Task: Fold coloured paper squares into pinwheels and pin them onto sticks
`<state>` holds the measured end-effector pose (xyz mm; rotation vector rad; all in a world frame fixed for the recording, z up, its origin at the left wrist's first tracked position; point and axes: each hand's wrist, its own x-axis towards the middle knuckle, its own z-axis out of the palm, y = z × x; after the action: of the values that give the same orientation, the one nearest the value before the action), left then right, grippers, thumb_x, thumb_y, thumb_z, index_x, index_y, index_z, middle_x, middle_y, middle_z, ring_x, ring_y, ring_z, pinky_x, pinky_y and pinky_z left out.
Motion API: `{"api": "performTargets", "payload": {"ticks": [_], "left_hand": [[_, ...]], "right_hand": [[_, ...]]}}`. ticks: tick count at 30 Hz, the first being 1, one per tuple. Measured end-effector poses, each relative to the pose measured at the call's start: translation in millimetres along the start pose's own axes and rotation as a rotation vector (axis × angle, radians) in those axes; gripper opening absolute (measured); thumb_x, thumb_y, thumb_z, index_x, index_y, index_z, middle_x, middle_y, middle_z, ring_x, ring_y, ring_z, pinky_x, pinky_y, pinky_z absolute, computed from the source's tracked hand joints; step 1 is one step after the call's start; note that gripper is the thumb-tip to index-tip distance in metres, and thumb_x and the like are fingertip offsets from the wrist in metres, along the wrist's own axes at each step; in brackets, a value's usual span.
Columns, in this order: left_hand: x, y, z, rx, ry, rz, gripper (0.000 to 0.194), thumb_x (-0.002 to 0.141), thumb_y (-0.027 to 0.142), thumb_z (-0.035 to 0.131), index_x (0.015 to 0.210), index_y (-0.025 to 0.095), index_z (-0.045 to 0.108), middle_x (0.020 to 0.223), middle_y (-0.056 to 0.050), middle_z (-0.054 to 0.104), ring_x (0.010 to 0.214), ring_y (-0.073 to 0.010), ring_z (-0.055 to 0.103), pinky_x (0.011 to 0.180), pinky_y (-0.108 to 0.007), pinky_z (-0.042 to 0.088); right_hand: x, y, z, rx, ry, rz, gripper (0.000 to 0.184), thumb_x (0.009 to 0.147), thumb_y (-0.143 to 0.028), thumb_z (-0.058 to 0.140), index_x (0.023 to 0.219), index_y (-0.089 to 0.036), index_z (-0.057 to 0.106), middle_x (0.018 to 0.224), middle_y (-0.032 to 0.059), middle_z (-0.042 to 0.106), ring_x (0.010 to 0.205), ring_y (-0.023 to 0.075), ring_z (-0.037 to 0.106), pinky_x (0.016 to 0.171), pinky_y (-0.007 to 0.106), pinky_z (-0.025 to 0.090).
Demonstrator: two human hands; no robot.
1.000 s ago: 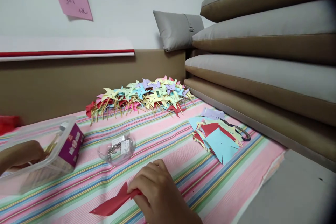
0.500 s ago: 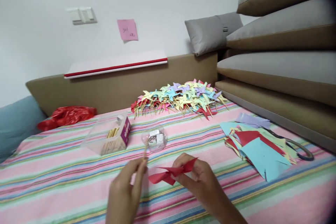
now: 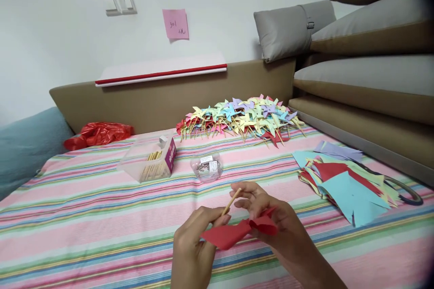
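A thin wooden stick (image 3: 232, 202) is pinched between the thumb and fingers of my left hand (image 3: 200, 237), tilted up to the right. My right hand (image 3: 276, 219) grips a red paper pinwheel (image 3: 228, 235) near its centre. The pinwheel's blades are folded, and its left blade reaches in front of my left fingertips. The stick's upper end comes close to my right fingers; whether they touch it I cannot tell. Beyond my hands lies a clear plastic packet (image 3: 206, 168) with white labels and small dark pieces inside.
An open clear box (image 3: 135, 162) holds wooden sticks. Many finished pinwheels (image 3: 244, 117) are heaped at the back. Cut paper sheets (image 3: 352, 196) and scissors (image 3: 412, 196) lie at the right. A red plastic bag (image 3: 101, 133) sits back left; stacked cushions (image 3: 369, 72) rise on the right.
My left hand has brought the stick rightward to the red pinwheel, and the two hands are now close together. The stick has tilted to the right. The camera view has shifted slightly.
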<state>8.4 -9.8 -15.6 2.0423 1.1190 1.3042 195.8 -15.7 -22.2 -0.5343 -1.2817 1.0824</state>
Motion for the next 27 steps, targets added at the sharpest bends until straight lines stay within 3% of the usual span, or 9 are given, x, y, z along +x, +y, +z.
{"api": "performTargets", "payload": {"ticks": [2, 5, 7, 12, 19, 27], "left_hand": [[-3, -2, -0.1, 0.029, 0.049, 0.051, 0.012, 0.095, 0.024, 0.064, 0.096, 0.026, 0.075, 0.082, -0.004, 0.074, 0.073, -0.021, 0.067, 0.063, -0.031, 0.053], [-6, -3, -2.3, 0.113, 0.126, 0.113, 0.015, 0.095, 0.021, 0.063, 0.1, 0.029, 0.075, 0.086, -0.004, 0.075, 0.077, -0.0214, 0.068, 0.065, -0.031, 0.054], [-6, -3, -3.5, 0.177, 0.154, 0.123, 0.017, 0.097, 0.023, 0.059, 0.101, 0.029, 0.075, 0.084, -0.003, 0.074, 0.073, -0.0205, 0.067, 0.062, -0.03, 0.052], [-5, -1, -3.8, 0.252, 0.187, 0.123, 0.018, 0.099, 0.026, 0.055, 0.087, 0.027, 0.069, 0.075, -0.001, 0.069, 0.066, -0.0194, 0.063, 0.059, -0.03, 0.049], [-5, 8, -8.5, 0.319, 0.238, 0.139, 0.019, 0.097, 0.023, 0.057, 0.082, 0.028, 0.067, 0.068, 0.001, 0.065, 0.061, -0.0178, 0.061, 0.061, -0.03, 0.05], [-3, 14, -8.4, 0.316, 0.307, 0.249, 0.018, 0.095, 0.013, 0.058, 0.083, 0.026, 0.064, 0.068, 0.002, 0.061, 0.06, -0.0151, 0.057, 0.061, -0.027, 0.046]], "right_hand": [[-2, 0, 1, -0.033, 0.006, -0.007, 0.007, 0.089, -0.035, 0.076, 0.087, -0.028, 0.073, 0.126, 0.0077, 0.069, 0.122, 0.0266, 0.065, 0.102, 0.047, 0.057], [-3, -5, 7, -0.11, 0.054, -0.027, 0.009, 0.092, -0.037, 0.072, 0.091, -0.028, 0.074, 0.115, 0.009, 0.074, 0.118, 0.0283, 0.068, 0.091, 0.042, 0.062], [-3, -10, 13, -0.193, 0.072, -0.096, 0.004, 0.094, -0.031, 0.07, 0.095, -0.029, 0.074, 0.111, 0.0078, 0.075, 0.115, 0.027, 0.069, 0.09, 0.041, 0.062], [0, -17, 27, -0.337, 0.103, -0.267, 0.019, 0.096, -0.016, 0.063, 0.104, -0.031, 0.072, 0.105, 0.0053, 0.074, 0.11, 0.0252, 0.068, 0.093, 0.043, 0.059], [-5, -16, 30, -0.36, 0.134, -0.305, 0.025, 0.095, -0.011, 0.062, 0.108, -0.031, 0.07, 0.107, 0.0049, 0.075, 0.109, 0.0262, 0.066, 0.091, 0.044, 0.058], [-4, -19, 31, -0.369, 0.138, -0.296, 0.027, 0.094, -0.008, 0.062, 0.107, -0.031, 0.07, 0.108, 0.0036, 0.077, 0.101, 0.0231, 0.064, 0.085, 0.039, 0.058]]}}
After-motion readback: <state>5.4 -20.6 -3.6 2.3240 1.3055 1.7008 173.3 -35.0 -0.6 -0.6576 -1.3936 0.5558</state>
